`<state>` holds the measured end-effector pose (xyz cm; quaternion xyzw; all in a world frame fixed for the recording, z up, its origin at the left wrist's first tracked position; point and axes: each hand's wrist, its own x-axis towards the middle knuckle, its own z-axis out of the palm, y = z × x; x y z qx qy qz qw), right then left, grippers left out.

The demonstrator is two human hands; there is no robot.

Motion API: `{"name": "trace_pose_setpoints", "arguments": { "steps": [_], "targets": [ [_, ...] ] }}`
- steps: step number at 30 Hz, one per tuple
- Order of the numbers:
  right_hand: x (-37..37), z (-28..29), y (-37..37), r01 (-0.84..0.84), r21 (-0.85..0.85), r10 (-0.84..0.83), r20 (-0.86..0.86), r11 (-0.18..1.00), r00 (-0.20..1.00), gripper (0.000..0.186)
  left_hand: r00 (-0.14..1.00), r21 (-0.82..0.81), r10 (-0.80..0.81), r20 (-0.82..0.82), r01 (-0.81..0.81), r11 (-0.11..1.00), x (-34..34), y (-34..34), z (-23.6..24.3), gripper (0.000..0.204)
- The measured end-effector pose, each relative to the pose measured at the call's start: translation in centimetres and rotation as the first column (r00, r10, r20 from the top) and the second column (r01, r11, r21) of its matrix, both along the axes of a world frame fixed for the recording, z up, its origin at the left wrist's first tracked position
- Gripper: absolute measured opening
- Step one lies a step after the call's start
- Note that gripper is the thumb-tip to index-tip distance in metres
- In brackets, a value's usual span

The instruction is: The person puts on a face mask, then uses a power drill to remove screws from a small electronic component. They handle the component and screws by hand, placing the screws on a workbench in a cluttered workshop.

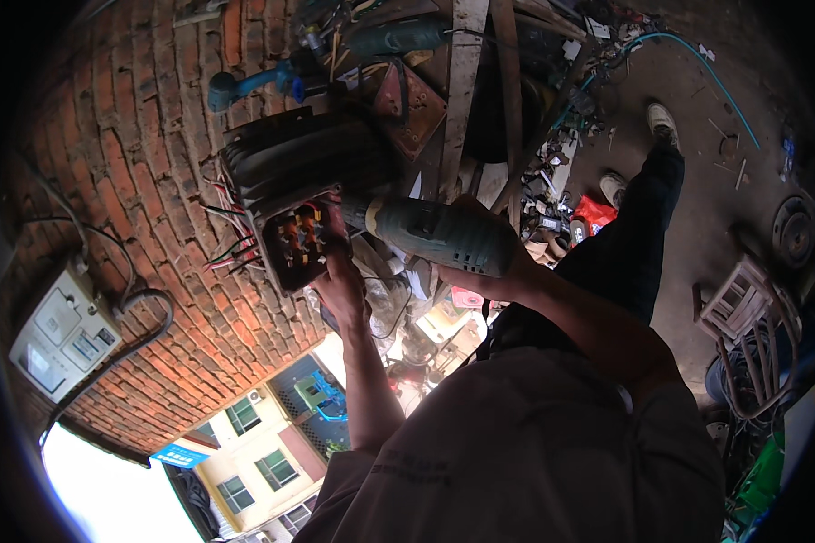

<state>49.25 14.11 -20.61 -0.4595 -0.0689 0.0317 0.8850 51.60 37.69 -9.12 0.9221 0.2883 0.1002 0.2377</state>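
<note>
An electric motor (312, 158) with a dark, ribbed housing lies against the brick wall. Its open terminal box (272, 258) faces me, with brass-coloured terminals (303, 231) inside and several loose wires (226, 226) coming out on the left. My left hand (342, 288) is closed on the box's lower right rim; part of its fingers is hidden in shadow. In my right hand (493, 276) is a green power drill (444, 235), gripped at the rear. Its dark nose points left at the side of the box, and its tip is hard to make out.
Behind the motor lie a blue tool (244, 86), another green power tool (394, 38) and a rusty square plate (412, 109). Wooden bars (462, 90) stand near the drill. A white meter box (63, 335) hangs on the brick wall (154, 199). A small stool (743, 303) stands at right.
</note>
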Motion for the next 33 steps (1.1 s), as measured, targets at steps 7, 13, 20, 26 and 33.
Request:
{"name": "trace_pose_setpoints", "arguments": {
  "steps": [7, 13, 20, 26, 33],
  "targets": [
    [0.2, 1.7, -1.7, -0.124, -0.284, 0.151, 0.075, 0.951, 0.986, 0.051, 1.000, -0.048, 0.003, -0.028, -0.004, 0.999, -0.1, -0.3, 0.3, 0.041],
    [-0.3, 2.0, -0.6, -0.007, -0.204, 0.012, 0.027, 0.979, 1.000, 0.043, 0.999, 0.031, -0.050, -0.007, 0.050, 0.998, 0.0, -0.3, 0.5, 0.038],
    [-0.6, 2.5, -0.6, 0.009, -0.156, 0.000, 0.060, 0.988, 0.998, 0.044, 0.996, -0.186, 0.090, 0.025, -0.084, 0.979, 0.2, -3.8, 1.1, 0.026],
    [-0.4, 3.3, -1.4, -0.046, -0.085, 0.047, 0.008, 0.995, 0.999, 0.046, 0.994, -0.231, 0.048, 0.099, -0.024, 0.973, 0.5, -3.5, 0.7, 0.021],
    [0.1, 3.8, -2.1, -0.193, -0.190, 0.184, -0.062, 0.963, 0.981, 0.048, 0.997, -0.254, 0.049, 0.057, -0.033, 0.967, 0.4, -3.0, 0.8, 0.020]
  ]
}}
